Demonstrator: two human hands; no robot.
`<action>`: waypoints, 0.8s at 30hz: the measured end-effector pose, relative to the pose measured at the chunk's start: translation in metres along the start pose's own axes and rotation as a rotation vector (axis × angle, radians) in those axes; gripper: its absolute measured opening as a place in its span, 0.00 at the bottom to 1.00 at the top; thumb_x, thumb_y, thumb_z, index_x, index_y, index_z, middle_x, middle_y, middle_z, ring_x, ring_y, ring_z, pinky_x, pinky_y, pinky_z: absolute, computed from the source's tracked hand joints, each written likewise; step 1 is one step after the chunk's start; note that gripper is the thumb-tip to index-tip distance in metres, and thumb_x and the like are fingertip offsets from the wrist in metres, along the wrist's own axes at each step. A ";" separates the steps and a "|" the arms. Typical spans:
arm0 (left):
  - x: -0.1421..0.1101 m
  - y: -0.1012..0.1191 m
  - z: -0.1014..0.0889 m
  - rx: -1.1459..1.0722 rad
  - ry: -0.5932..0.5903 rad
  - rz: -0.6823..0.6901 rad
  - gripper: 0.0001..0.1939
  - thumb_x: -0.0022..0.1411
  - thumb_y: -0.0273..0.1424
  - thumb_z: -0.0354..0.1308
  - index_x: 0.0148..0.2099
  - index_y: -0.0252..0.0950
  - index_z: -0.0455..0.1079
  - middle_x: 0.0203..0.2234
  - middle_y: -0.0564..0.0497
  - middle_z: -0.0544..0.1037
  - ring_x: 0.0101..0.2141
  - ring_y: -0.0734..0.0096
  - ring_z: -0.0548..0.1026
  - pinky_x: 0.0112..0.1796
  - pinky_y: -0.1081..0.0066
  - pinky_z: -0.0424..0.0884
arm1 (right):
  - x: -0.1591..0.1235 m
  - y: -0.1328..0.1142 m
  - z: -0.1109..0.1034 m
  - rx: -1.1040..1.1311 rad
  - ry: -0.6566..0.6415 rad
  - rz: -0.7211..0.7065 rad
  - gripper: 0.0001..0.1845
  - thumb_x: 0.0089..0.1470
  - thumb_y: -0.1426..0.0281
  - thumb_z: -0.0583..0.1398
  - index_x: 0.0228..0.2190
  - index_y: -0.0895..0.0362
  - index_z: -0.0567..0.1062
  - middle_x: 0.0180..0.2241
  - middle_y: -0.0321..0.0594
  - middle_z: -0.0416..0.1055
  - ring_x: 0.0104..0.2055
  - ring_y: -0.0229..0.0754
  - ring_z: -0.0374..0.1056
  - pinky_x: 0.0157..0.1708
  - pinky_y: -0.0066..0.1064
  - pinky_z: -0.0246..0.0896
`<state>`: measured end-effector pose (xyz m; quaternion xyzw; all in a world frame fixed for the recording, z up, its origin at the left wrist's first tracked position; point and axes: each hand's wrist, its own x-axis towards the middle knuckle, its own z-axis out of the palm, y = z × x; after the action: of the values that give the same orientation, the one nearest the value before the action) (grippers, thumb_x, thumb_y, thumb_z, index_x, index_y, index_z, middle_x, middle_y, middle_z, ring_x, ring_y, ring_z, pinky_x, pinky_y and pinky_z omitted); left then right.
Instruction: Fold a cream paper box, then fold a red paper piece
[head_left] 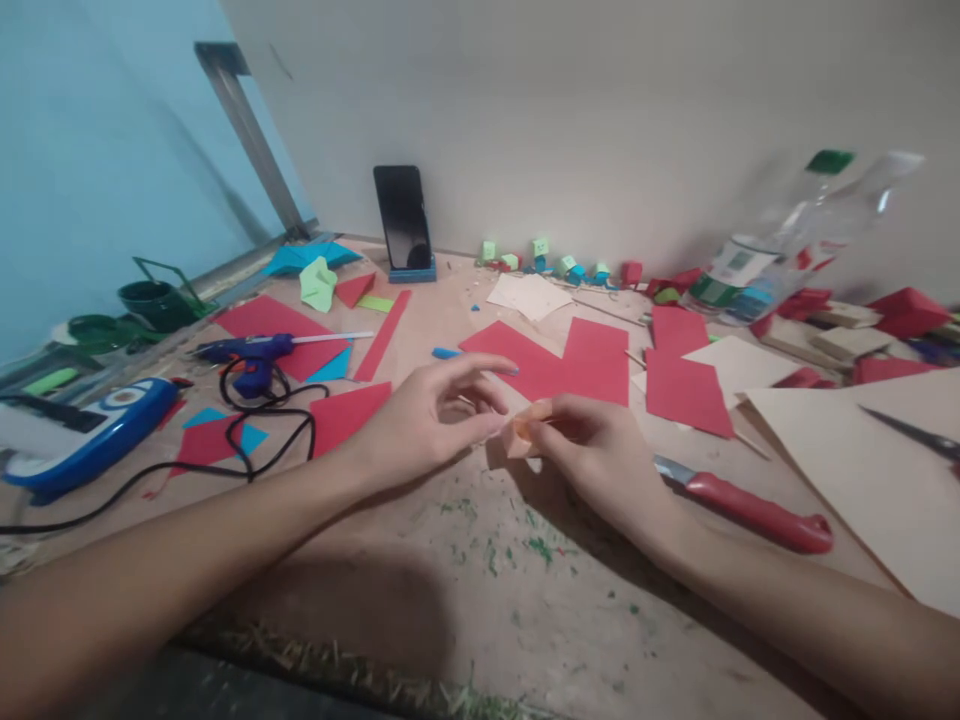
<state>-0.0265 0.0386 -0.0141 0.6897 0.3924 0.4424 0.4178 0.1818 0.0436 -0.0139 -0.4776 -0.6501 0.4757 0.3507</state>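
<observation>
Centrally, above a cluttered bench (390, 600), the right hand (611, 460) is grasping a small peach-colored block (519, 438) between its fingers. The left hand (420, 415) is hovering at the block's left side, its fingers curved and parted, thumb tip close to the block; whether it is touching is unclear. Green scraps (540, 545) are lying on the bench nearer the viewer. Beyond the hands, red paper sheets (596, 360) are spreading out, and a dark-screened phone (403, 215) is standing upright in a blue stand (412, 273). A red-handled knife (757, 510) is lying beside the right wrist, while a blue glue gun (251, 350) is resting toward the left.
</observation>
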 end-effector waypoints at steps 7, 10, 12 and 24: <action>0.004 -0.009 0.005 -0.076 -0.068 -0.137 0.09 0.63 0.30 0.68 0.45 0.35 0.82 0.41 0.44 0.85 0.37 0.66 0.82 0.36 0.69 0.81 | 0.004 0.004 -0.005 0.206 0.043 0.038 0.08 0.53 0.64 0.68 0.30 0.56 0.82 0.27 0.38 0.79 0.30 0.41 0.74 0.32 0.32 0.68; 0.002 -0.005 0.010 -0.118 -0.033 -0.171 0.09 0.62 0.29 0.68 0.45 0.34 0.82 0.40 0.44 0.85 0.37 0.66 0.83 0.36 0.70 0.80 | 0.004 0.005 -0.006 0.192 0.053 0.002 0.06 0.52 0.66 0.68 0.29 0.55 0.82 0.27 0.38 0.80 0.30 0.42 0.74 0.32 0.32 0.67; 0.002 -0.004 0.011 -0.160 -0.042 -0.197 0.09 0.63 0.28 0.68 0.45 0.33 0.82 0.39 0.44 0.85 0.36 0.67 0.82 0.34 0.71 0.80 | 0.005 0.006 -0.006 0.160 0.060 -0.026 0.05 0.51 0.66 0.68 0.28 0.55 0.82 0.29 0.38 0.81 0.31 0.42 0.74 0.33 0.32 0.67; 0.001 0.001 0.010 -0.271 -0.035 -0.291 0.02 0.59 0.25 0.69 0.35 0.34 0.84 0.27 0.51 0.84 0.28 0.73 0.80 0.30 0.76 0.75 | 0.005 0.009 -0.004 0.012 0.058 -0.162 0.07 0.53 0.72 0.65 0.25 0.56 0.83 0.26 0.36 0.81 0.28 0.37 0.74 0.28 0.25 0.65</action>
<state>-0.0168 0.0370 -0.0149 0.5706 0.4174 0.4141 0.5733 0.1863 0.0503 -0.0209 -0.4351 -0.6733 0.4355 0.4095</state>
